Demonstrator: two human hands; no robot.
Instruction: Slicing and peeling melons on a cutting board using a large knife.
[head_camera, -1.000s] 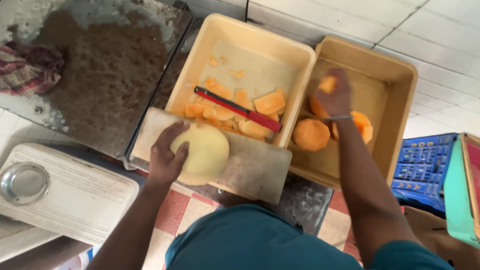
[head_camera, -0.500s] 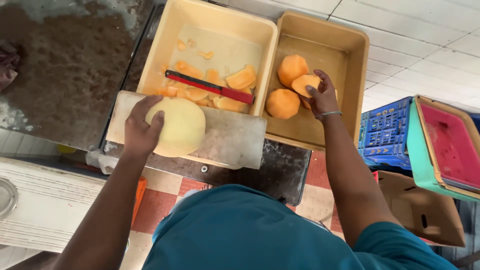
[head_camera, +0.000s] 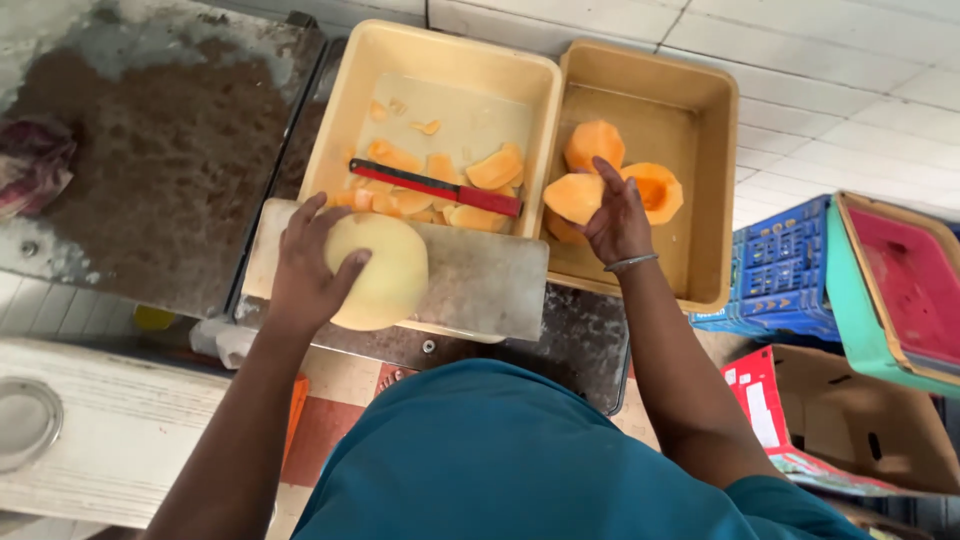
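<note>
On the cutting board (head_camera: 470, 285) my left hand (head_camera: 305, 275) cups the pale peeled melon (head_camera: 385, 268) while my right hand (head_camera: 615, 222) grips an orange half (head_camera: 573, 197) in the right tub (head_camera: 712, 180) — I'd steady the melon (it looks slippery) before freeing the right fingers.

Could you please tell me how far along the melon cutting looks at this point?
Done: orange slices lie in the left yellow tub, a red-handled knife resting across them, and peeled halves sit in the right tub. In hand: the right hand touches a peeled piece there, while the left hand steadies a pale peeled melon on the cutting board. Left: that melon is uncut.
</note>
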